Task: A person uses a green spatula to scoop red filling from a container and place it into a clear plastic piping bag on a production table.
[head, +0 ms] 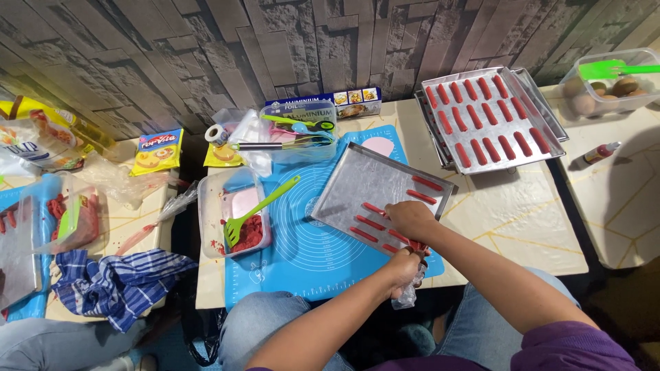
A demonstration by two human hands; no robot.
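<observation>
My right hand (411, 218) grips the front of a clear piping bag (411, 292) holding red batter, its tip over a metal baking tray (357, 180). My left hand (404, 266) squeezes the rear of the same bag near the table's front edge. Several red batter strips (371, 223) lie on the tray's near and right parts. The tray rests tilted on a blue silicone mat (302, 240).
A clear tub of red batter (237, 220) with a green spatula (258, 206) sits left. A second tray filled with red strips (488, 117) stands back right. A tub of eggs (605, 86), small bottle (598, 152), striped cloth (117, 282), snack packets (157, 151).
</observation>
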